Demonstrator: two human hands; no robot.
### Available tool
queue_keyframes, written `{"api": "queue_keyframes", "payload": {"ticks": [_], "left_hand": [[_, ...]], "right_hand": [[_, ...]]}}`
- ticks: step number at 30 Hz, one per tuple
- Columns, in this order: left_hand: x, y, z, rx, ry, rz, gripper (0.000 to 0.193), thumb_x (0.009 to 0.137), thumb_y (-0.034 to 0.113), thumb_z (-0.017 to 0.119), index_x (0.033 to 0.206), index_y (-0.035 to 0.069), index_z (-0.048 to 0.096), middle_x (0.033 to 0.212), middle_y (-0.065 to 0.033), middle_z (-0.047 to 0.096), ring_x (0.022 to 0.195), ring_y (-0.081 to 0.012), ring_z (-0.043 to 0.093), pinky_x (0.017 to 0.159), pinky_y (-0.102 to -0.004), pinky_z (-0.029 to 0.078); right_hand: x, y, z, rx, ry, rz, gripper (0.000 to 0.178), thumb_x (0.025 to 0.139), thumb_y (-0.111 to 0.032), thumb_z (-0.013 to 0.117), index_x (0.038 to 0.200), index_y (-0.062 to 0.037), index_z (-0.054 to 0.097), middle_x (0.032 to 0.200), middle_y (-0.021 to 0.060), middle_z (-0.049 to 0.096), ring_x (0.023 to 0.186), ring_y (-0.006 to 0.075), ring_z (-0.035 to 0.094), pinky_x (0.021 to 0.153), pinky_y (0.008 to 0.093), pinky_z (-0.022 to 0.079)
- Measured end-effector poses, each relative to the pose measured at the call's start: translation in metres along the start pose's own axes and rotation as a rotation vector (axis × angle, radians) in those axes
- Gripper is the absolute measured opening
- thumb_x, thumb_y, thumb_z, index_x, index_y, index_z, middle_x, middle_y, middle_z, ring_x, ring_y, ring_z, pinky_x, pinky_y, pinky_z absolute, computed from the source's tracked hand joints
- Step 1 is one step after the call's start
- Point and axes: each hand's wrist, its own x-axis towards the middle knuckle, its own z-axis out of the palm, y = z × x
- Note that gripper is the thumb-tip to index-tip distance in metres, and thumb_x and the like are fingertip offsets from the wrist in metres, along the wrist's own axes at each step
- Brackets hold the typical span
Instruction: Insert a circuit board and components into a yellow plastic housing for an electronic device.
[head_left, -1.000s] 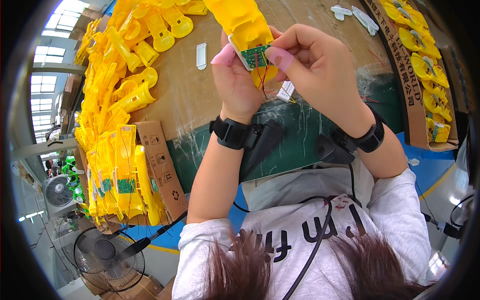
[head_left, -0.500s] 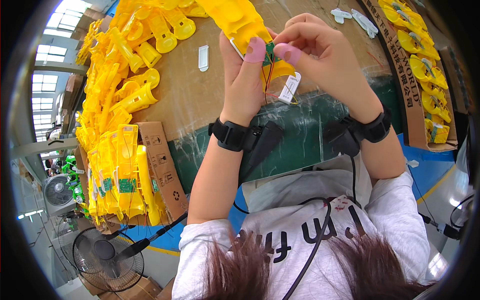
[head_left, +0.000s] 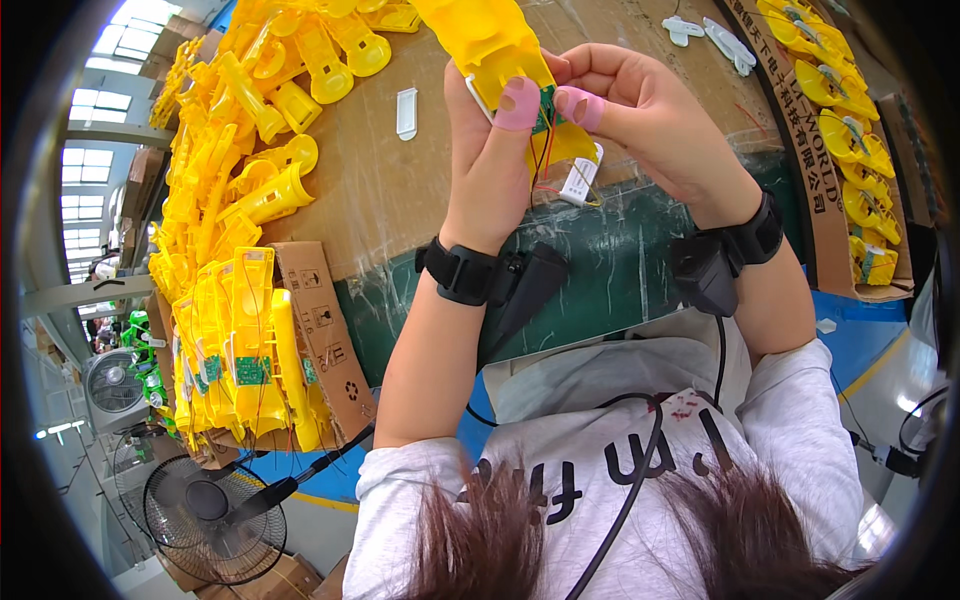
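Observation:
My left hand (head_left: 487, 150) is closed around a yellow plastic shell (head_left: 490, 45), its pink-wrapped thumb pressing beside a small green circuit board (head_left: 545, 108). A white strip shows along the shell's left edge. My right hand (head_left: 640, 115) is closed at the shell's right side, its pink-wrapped thumb against the board's edge; its fingertips are partly hidden behind the shell. Thin red and black wires (head_left: 541, 160) hang from the board. Below the shell, a white rectangular block (head_left: 581, 178) lies near the table's front edge, with wire ends beside it.
Yellow shells (head_left: 255, 110) are heaped at the left. In front of them, a cardboard box (head_left: 318, 330) holds shells with boards. Another box (head_left: 800, 130) at the right holds yellow parts. White plastic pieces (head_left: 406, 115) lie on the cardboard-covered table. A fan (head_left: 212, 505) stands lower left.
My right hand has moved slightly down, its fingers drawing in closer against the shell. The shell has shifted slightly right and tilted in my left hand.

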Motion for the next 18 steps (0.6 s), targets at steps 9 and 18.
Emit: {"api": "queue_keyframes", "payload": {"ticks": [9, 18], "left_hand": [[-0.0004, -0.0018, 0.0037, 0.046, 0.044, -0.003, 0.031, 0.09, 0.027, 0.045, 0.112, 0.006, 0.036, 0.105, -0.0087, 0.05, 0.093, -0.0159, 0.052, 0.078, -0.0293, 0.046], [0.0001, 0.0022, 0.0017, -0.02, 0.061, -0.049, 0.034, 0.09, 0.024, 0.047, 0.116, 0.004, 0.038, 0.108, -0.0082, 0.051, 0.097, -0.0161, 0.051, 0.084, -0.0295, 0.043]], "right_hand": [[-0.0014, -0.0002, 0.0023, -0.002, 0.028, 0.012, 0.033, 0.082, -0.013, 0.06, 0.106, 0.0054, 0.05, 0.092, 0.0084, 0.06, 0.082, 0.0094, 0.057, 0.073, 0.0221, 0.047], [0.0012, 0.0045, 0.0055, -0.049, 0.008, -0.117, 0.035, 0.083, -0.011, 0.058, 0.112, 0.0064, 0.047, 0.099, 0.0098, 0.058, 0.09, 0.0117, 0.057, 0.081, 0.0239, 0.047]]}}
